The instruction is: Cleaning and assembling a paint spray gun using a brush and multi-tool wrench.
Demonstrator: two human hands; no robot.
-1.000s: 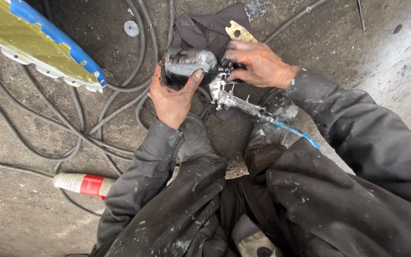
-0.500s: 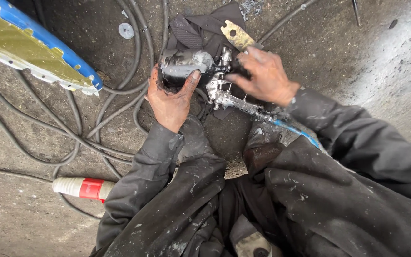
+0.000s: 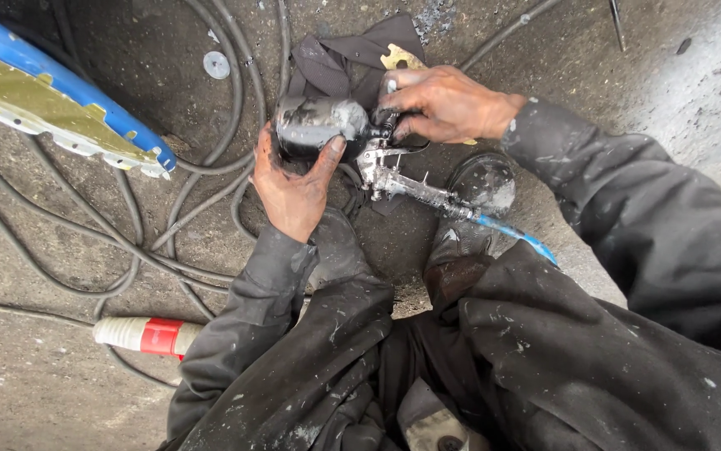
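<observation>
Floor: rough grey concrete floor [image 3: 60,392], stained dark near the top.
Cables: grey cables [image 3: 126,250] looped across it.
Light: flat daylight.

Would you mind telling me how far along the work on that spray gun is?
Midway, by the look of it. The blue hose is already joined to the spray gun. The left hand holds the paint-smeared cup against it; the right hand grips the top. A round lid lies on the floor beside it.

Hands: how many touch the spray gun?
2. The left hand grips the gun's dark cup; the right hand holds the spray gun at its head. No other hands in view.
</observation>
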